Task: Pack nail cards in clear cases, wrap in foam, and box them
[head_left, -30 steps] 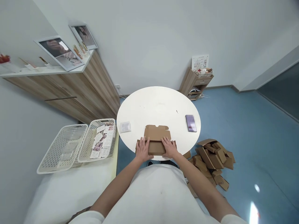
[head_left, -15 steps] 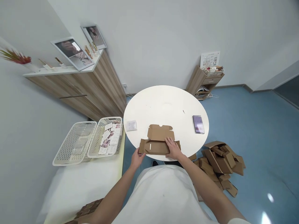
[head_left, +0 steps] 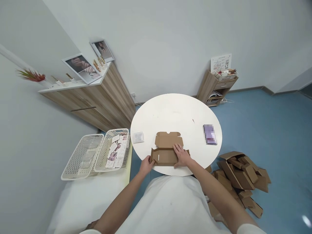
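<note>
A brown cardboard box lies unfolded at the near edge of the round white table, its lid flap laid back away from me and its left side wall standing up. My left hand grips that left end, fingers closed on the cardboard. Across the right part of the box rests my right hand, fingers spread over the base and the fold. A small clear packet is at the table's left, and a purple item lies at its right.
Two white baskets stand on a surface at the left, one with printed cards. A heap of brown boxes covers floor at the right. A wooden cabinet and a small shelf unit are by the walls.
The box's left end flap, which stuck out flat to the left, is now folded up with my left hand at it. My right hand stays on the box. The whole view has shifted slightly.
</note>
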